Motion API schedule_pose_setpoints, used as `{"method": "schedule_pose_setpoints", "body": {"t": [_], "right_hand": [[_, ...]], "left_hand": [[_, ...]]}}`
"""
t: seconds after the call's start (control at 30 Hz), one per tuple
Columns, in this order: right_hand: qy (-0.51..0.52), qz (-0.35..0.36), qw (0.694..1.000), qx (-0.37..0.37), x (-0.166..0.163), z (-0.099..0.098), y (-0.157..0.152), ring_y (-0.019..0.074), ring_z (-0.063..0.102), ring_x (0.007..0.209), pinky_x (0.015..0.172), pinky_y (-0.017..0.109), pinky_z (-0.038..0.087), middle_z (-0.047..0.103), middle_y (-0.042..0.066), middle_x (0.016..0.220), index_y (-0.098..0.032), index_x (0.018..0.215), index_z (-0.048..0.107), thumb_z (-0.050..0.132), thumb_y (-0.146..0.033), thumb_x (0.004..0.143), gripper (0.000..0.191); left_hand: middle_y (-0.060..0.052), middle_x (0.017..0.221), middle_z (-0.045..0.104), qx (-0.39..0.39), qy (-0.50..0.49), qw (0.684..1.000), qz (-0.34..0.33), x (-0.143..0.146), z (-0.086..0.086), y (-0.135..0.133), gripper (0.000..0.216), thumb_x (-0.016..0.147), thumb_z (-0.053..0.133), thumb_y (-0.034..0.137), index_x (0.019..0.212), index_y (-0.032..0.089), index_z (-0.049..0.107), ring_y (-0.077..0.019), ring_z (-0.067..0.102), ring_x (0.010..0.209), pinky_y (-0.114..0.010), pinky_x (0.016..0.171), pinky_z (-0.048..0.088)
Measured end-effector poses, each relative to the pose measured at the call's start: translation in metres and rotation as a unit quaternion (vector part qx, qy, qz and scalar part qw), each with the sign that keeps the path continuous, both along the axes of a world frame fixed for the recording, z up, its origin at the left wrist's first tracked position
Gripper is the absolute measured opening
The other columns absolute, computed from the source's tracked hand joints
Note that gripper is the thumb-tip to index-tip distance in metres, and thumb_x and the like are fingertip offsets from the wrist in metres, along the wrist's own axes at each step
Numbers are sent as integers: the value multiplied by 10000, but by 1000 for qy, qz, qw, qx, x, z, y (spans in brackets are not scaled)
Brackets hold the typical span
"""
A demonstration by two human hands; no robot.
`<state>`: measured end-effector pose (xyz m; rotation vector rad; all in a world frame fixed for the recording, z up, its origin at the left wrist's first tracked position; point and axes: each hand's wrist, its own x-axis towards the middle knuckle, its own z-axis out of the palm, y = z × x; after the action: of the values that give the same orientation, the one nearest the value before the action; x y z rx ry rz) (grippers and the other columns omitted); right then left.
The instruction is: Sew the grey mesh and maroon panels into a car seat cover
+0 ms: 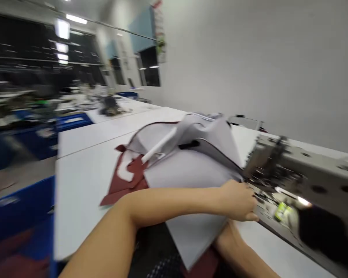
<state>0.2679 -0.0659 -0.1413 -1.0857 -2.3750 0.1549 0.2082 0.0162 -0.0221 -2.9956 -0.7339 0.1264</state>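
Fingers (252, 217) of the left hand (238, 200) curl in narrow at the right edge of the grey fabric (188, 168), just beside the machine; motion blur, so cannot tell if they pinch cloth or only rest on it; right hand (228, 234) comes in lower, crossed by the left, mostly hidden at the fabric's underside, grip cannot be told.

Grey fabric sits in the middle of the scene, bunched up at its far side, near corner hanging toward the body; dark-edged seam runs across it, black tab (189, 144) near the top; maroon cloth (130, 175) lies at its left, with a curved white strip (124, 170) on top; whether maroon and grey are joined there, cannot tell.

Good handling, as I judge it: keep the bulk borne by the table so weight does not drag on the held edge; smooth folds out before the edge meets the machine; keep fingertips clear of its working end; use the lower hand to keep under-layers from creeping.

Sewing machine (313, 166) stands right, small lamp (303, 200) lit beneath its arm; white table (81, 193) spreads left and far; blue bin (20, 210) at near left; plain wall (263, 58) behind.
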Motion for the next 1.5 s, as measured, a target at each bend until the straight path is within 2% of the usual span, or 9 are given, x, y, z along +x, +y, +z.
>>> {"method": "schedule_pose_setpoints", "body": {"t": [0.2,0.43,0.63,0.93,1.0,1.1,1.23,1.37,1.5], "right_hand": [[-132,71,983,-103,37,0,1,390,415,1314,1128,535,305,507,202,1406,-87,1368,519,730,-611,708,868],[-225,129,958,-119,41,19,19,337,548,1066,997,535,413,679,123,991,-99,1085,675,702,-271,748,380],[-124,74,988,-62,44,2,9,370,431,1248,1046,642,333,658,89,1142,-189,1108,680,438,-228,968,282],[-85,59,993,-54,36,-25,8,343,493,1129,1113,713,221,693,93,989,-190,915,706,558,-210,884,153],[-83,61,993,-60,35,-25,7,346,498,1124,1118,721,203,701,87,954,-190,855,707,559,-213,886,153],[-75,78,991,-75,34,-21,6,372,457,1197,1096,758,201,702,78,1039,-196,833,708,542,-206,897,178],[-73,56,994,-66,32,-17,5,403,396,1269,1053,772,267,650,98,1217,-188,892,714,527,-198,904,188],[-86,50,992,-73,30,-14,5,397,449,1223,1039,773,275,700,111,1050,-187,857,725,492,-222,932,248],[-95,67,985,-127,31,-10,7,341,512,1127,1035,700,355,702,104,1066,-193,785,711,518,-221,909,230]], "left_hand": [[-131,1065,662,-40,77,990,112,14,-37,16,400,798,622,334,1111,86,591,-305,681,865,-399,662,546],[-164,952,699,-43,152,981,112,23,-39,25,544,773,511,112,1311,26,508,-341,692,844,-415,672,533],[-192,826,709,-90,192,970,122,36,-31,25,632,751,517,31,1377,-30,455,-306,698,754,-334,602,494],[24,694,669,-378,18,902,207,11,-41,39,566,873,380,200,1431,109,385,-124,619,526,-196,505,456],[30,719,677,-374,1,913,165,3,-36,44,532,935,362,257,1456,149,371,-109,610,518,-192,525,467],[0,713,658,-187,-76,975,-95,-7,-23,63,363,971,339,222,1222,218,602,-123,590,579,-221,562,448],[-12,789,686,15,-140,916,-375,-19,-29,88,200,950,516,257,1088,235,658,-142,615,745,-259,742,470],[-59,1403,561,-20,-106,955,-278,-30,-69,91,468,953,495,446,1370,235,513,-253,430,1369,-435,1214,188],[-49,1416,552,-75,-124,973,-180,-37,-97,81,465,969,457,443,1374,219,498,-217,347,1436,-451,1250,31]]}}
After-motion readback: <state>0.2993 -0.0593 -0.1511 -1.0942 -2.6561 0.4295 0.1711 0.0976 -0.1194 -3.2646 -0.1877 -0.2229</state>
